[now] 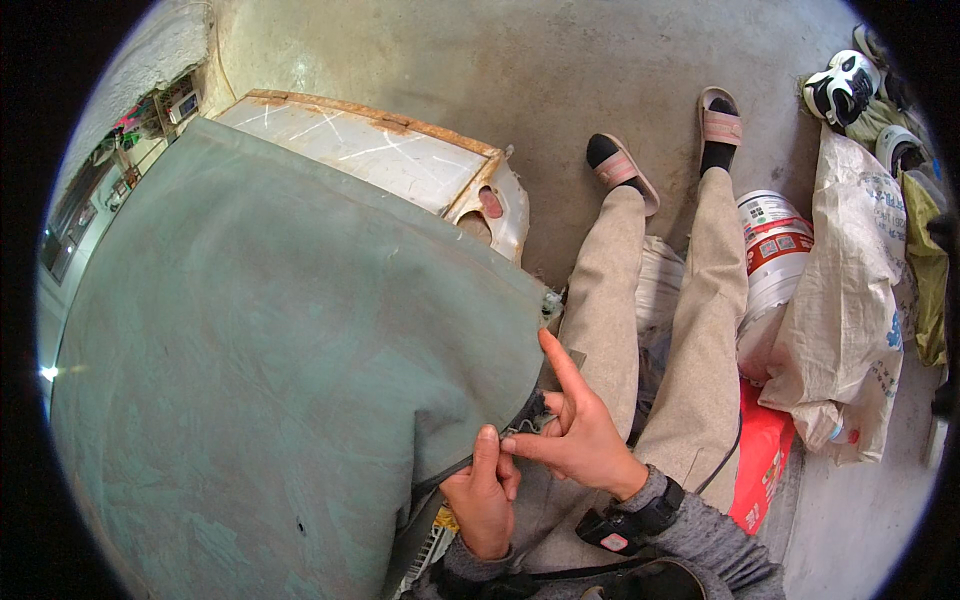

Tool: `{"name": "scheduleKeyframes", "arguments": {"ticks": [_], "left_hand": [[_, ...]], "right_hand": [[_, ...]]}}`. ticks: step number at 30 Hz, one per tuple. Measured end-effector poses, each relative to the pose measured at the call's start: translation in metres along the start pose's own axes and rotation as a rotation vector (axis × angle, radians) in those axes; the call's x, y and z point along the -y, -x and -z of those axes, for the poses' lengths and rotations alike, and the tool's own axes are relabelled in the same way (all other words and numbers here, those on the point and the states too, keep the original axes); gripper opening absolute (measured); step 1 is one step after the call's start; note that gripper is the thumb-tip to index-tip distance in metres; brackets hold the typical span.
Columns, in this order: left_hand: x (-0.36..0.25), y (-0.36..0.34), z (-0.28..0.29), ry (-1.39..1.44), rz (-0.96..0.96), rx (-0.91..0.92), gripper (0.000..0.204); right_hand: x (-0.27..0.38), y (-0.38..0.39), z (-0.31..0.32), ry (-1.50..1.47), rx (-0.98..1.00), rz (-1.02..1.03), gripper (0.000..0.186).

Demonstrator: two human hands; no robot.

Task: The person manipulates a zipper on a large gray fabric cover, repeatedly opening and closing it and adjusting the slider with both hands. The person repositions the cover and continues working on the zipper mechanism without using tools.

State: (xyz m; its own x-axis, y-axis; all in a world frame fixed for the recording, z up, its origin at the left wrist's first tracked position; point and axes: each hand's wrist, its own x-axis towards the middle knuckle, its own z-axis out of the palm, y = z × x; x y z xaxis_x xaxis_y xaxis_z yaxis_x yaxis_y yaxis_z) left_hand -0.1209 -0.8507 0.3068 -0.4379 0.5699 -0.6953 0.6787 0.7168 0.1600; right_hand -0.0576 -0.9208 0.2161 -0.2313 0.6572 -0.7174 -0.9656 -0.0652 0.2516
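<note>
A large green-grey sheet (270, 320) covers most of the left side, hanging toward my lap with a dark lower-right edge. My left hand (482, 500) is closed on that edge, thumb on top. My right hand (585, 440) is beside it, thumb pressed at the same edge near a thin pale cord or wire (515, 430), too small to make out clearly; its index finger points up along the sheet's edge. The fingers behind the edge are partly hidden.
A rusty white metal box (350, 135) sits beyond the sheet. My outstretched legs (700, 330) wear pink sandals. At right are stacked buckets (775, 245), a woven sack (840, 290), a red bag (762, 470) and shoes (842, 88). Cluttered shelving (150, 130) is at far left.
</note>
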Motion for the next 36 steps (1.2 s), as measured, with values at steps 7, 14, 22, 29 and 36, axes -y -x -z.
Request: {"name": "scheduleKeyframes", "arguments": {"ticks": [7,14,22,29,36], "left_hand": [[0.0,0.0,0.006,0.128,0.091,-0.011,0.037],[0.006,-0.005,0.012,0.143,0.116,0.055,0.037],[0.005,-0.002,0.011,0.043,0.156,0.05,0.052],[0.004,-0.002,0.011,0.016,0.208,0.099,0.059],[0.008,-0.007,0.009,-0.095,0.141,0.068,0.061]], "right_hand": [[0.006,0.0,-0.002,0.131,-0.032,0.012,0.099],[0.011,-0.004,0.005,0.157,0.005,-0.06,0.097],[0.023,-0.009,0.028,0.251,0.13,-0.134,0.096],[0.024,-0.013,0.024,0.214,0.202,-0.176,0.099],[0.023,-0.012,0.02,0.207,0.211,-0.176,0.103]]}}
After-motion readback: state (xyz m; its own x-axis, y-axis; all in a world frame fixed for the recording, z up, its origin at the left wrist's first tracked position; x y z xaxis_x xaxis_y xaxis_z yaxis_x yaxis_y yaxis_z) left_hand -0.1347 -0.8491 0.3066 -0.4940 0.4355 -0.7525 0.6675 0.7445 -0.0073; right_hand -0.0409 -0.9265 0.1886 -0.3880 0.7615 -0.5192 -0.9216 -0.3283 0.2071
